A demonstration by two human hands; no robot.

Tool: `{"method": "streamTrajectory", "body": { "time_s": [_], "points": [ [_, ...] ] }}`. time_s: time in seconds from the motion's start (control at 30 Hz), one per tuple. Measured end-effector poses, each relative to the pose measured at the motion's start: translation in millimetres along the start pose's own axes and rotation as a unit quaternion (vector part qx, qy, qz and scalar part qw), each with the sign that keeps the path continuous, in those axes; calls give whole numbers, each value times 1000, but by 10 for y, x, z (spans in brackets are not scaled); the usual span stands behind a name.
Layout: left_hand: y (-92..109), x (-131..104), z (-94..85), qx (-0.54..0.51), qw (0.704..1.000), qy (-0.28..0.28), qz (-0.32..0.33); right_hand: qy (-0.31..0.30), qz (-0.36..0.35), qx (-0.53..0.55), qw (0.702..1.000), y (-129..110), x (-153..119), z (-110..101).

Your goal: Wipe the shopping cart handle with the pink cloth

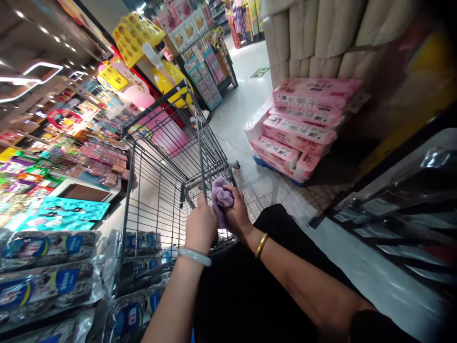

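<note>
A grey wire shopping cart [157,195] stands in front of me, its handle [153,107] on the far side. My left hand [201,224], with a pale bangle at the wrist, is closed around the cart's top rail close to my body. Bunched up in my right hand [238,213] is a purple cloth [222,197], pressed against the same rail just beside the left hand. A gold bangle circles my right wrist. The fingers of both hands are partly hidden behind the rail and the cloth.
Pink tissue packs [300,126] are stacked on a blue pallet [278,170] to the right, below large beige rolls [321,33]. Bagged goods [39,286] crowd the lower left. A dark rack [403,214] lines the right, and a yellow display [137,38] stands beyond the cart.
</note>
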State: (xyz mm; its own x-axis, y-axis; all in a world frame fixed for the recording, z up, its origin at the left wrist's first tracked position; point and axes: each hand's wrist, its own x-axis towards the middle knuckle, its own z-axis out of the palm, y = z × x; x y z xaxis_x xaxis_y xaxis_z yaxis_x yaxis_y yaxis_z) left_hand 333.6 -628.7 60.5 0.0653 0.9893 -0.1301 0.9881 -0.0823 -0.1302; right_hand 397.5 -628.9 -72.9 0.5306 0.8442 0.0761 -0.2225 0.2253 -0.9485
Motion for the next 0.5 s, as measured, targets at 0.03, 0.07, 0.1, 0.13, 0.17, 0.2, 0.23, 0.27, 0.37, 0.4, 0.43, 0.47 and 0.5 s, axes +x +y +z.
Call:
{"method": "streamTrajectory", "body": {
  "time_s": [0.03, 0.07, 0.1, 0.13, 0.17, 0.2, 0.23, 0.27, 0.37, 0.4, 0.43, 0.47, 0.5],
  "points": [
    [-33, 3, -1, 0, 1000, 1, 0, -1, -14, -14, 1000, -10, -19, 20],
    [-69, 8, 3, 1, 1000, 2, -2, 1, -12, -26, 1000, 6, -50, 30],
    [-106, 15, 9, 2, 1000, 1, -6, 3, 6, -37, 999, 44, -94, 33],
    [-144, 25, 19, 1, 1000, 0, -10, -1, 31, -48, 998, 96, -149, 33],
    [-182, 38, 31, -2, 1000, 0, -14, -10, 55, -58, 997, 152, -212, 34],
    [-221, 53, 43, -6, 1000, 2, -15, -27, 70, -64, 995, 204, -280, 41],
    [-259, 69, 54, -10, 1000, 5, -15, -51, 72, -66, 994, 247, -348, 55],
    [-298, 85, 64, -14, 1000, 9, -13, -79, 62, -65, 993, 280, -413, 78],
    [-410, 115, 82, -16, 1000, 26, 1, -134, 25, -58, 989, 353, -547, 168],
    [-444, 115, 87, -16, 999, 31, 8, -132, 32, -53, 989, 386, -562, 191],
    [-475, 109, 91, -16, 999, 36, 14, -116, 55, -43, 991, 431, -560, 204],
    [-501, 98, 95, -16, 999, 40, 20, -94, 88, -29, 991, 485, -545, 206],
    [-523, 82, 100, -16, 999, 42, 24, -68, 123, -12, 990, 545, -519, 198]
  ]
}}
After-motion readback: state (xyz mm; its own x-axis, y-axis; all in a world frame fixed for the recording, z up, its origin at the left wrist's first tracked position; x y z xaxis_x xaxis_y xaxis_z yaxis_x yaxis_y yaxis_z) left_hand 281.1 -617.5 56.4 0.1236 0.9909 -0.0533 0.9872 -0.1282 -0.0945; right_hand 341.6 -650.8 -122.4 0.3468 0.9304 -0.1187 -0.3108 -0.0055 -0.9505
